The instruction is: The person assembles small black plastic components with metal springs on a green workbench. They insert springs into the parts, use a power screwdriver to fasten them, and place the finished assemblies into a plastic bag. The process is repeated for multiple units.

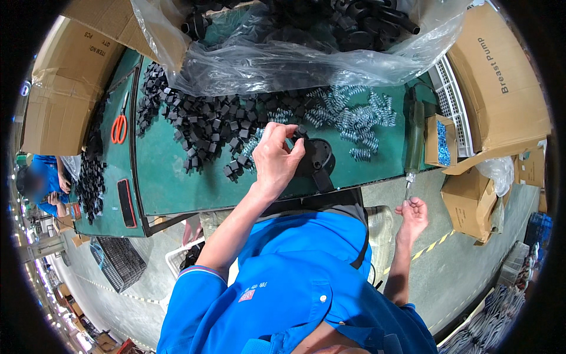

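My left hand (276, 154) is closed in a pinch on a small black plastic piece (300, 131). Just beneath it, by the table's front edge, lies a round black plastic part (321, 154) with an arm jutting toward me. Off to the right, my right hand (414, 216) has its fingers curled together at the bit of an electric screwdriver (415, 138) with a dark green body. Whatever those fingertips hold is too small to make out. Loose metal springs (356, 115) and a heap of small black blocks (215, 121) spread beyond my left hand.
A plastic-lined carton (265, 68) of black parts stands at the back. Orange-handled scissors (119, 127) and a phone (126, 203) lie left. To the right are a small box (440, 141) of blue bits and an open carton (471, 197). Another person (44, 183) sits far left.
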Demonstrator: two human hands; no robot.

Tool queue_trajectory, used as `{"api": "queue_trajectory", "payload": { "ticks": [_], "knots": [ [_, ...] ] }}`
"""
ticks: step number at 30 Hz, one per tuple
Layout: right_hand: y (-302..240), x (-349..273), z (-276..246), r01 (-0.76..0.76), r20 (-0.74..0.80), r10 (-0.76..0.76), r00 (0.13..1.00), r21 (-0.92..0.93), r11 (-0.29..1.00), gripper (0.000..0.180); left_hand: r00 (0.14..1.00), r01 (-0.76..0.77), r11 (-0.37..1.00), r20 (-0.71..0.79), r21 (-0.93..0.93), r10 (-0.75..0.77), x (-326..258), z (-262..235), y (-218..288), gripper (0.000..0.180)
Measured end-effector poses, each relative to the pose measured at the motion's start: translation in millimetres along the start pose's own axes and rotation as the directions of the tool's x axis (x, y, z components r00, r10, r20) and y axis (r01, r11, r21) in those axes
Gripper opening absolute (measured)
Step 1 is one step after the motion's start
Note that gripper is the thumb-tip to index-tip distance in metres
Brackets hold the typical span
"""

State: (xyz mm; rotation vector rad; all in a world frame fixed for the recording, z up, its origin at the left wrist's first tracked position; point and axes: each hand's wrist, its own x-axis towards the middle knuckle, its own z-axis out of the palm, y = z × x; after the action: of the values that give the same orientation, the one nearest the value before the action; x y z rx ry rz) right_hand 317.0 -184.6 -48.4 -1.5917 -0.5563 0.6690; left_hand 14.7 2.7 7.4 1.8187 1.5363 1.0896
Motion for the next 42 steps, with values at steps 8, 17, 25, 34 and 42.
{"api": "queue_trajectory", "payload": {
  "ticks": [8,17,25,34,42],
  "knots": [
    [4,-4,4,0.036,0.007,-0.036,0.999,-0.002,0.999,0.020,0.996,-0.045,0.996,-0.075,0.075,0.050,-1,7,-12,0.022],
    [-5,-9,10,-0.025,0.032,0.024,0.999,0.001,1.000,0.022,0.994,0.101,0.994,-0.047,0.029,-0.099,-2,7,-24,0.021],
    [-7,-12,18,-0.035,-0.004,0.035,0.999,0.036,0.999,0.020,0.988,0.155,0.988,0.014,-0.016,-0.155,-3,2,-23,0.023],
    [-6,-11,22,-0.010,-0.030,0.011,1.000,0.023,1.000,0.019,0.995,0.095,0.995,-0.001,0.031,-0.095,-4,0,-20,0.023],
    [-17,-11,25,0.034,-0.067,-0.031,0.997,0.038,0.999,0.020,0.997,0.078,0.997,-0.003,0.022,-0.078,-4,1,-19,0.023]
  ]
}}
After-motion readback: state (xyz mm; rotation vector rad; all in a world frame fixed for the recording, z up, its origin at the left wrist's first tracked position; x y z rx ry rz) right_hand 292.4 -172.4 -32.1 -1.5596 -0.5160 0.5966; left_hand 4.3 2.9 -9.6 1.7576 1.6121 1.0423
